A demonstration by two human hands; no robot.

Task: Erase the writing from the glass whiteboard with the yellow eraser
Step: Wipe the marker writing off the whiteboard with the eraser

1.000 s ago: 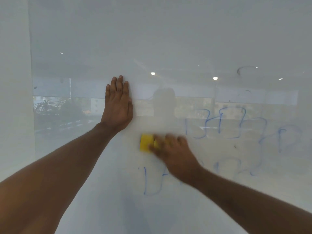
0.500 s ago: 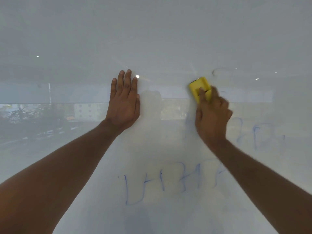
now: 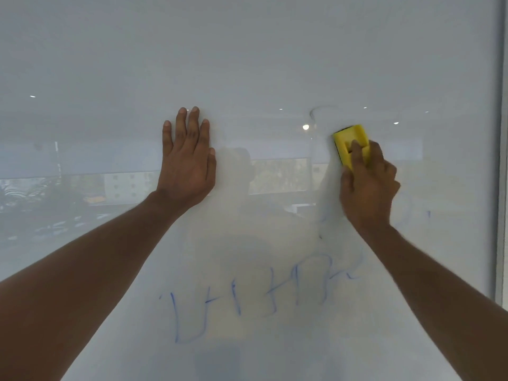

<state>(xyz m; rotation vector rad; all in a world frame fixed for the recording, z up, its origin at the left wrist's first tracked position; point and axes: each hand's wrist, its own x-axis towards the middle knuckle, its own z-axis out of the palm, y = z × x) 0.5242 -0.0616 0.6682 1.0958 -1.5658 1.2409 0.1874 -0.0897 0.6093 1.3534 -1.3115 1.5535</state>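
Observation:
The glass whiteboard (image 3: 247,64) fills the view in front of me. My right hand (image 3: 367,185) grips the yellow eraser (image 3: 350,141) and presses it flat on the glass at the upper right. My left hand (image 3: 187,163) rests flat on the board, fingers up and close together, holding nothing. A row of blue writing (image 3: 247,298) sits low on the board between my forearms. Faint smeared blue marks (image 3: 412,215) lie right of my right hand. A thin curved mark (image 3: 319,110) shows just above the eraser.
The board's right edge and frame (image 3: 501,160) run vertically at the far right. The glass reflects ceiling lights, a window with buildings and trees, and a person's outline in the middle.
My right hand swept the eraser from mid-board up and to the right; the upper row of blue letters is now mostly wiped to faint smears. My left hand stayed planted.

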